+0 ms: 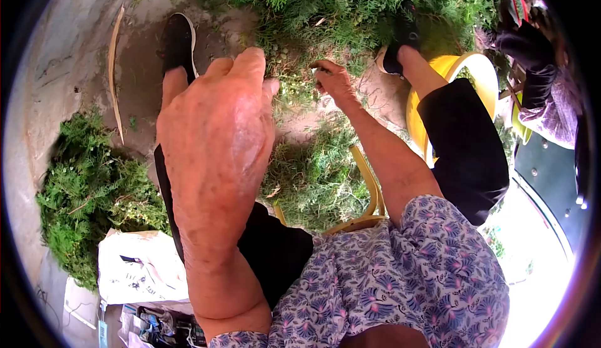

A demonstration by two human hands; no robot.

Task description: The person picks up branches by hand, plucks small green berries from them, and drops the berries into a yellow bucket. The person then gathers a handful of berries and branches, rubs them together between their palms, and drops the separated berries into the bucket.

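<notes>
The left hand (pixel 219 129) is raised close to the head camera, its back turned up and its fingers bent forward, the thumb showing at the side; what lies beneath the palm is hidden, so I cannot tell whether it grips anything. The right hand (pixel 336 85) is lower and further off, fingers curled inward; whether they pinch something is too small to tell.

The large heap of flat-leaved evergreen sprigs (pixel 350 10) spreads beyond both hands, between and past the person's feet, its near edge just ahead of the right hand. Pale green bits (pixel 293 88) lie on the ground between the two hands, near the right hand's fingertips. Nearer the body, loose greenery (pixel 313 176) lies around the yellow legs of a seat (pixel 370 179). A second pile of sprigs (pixel 94 191) sits to the left, beside a white sack (pixel 141 266). A yellow basin (pixel 416 116) stands beside the right leg.
</notes>
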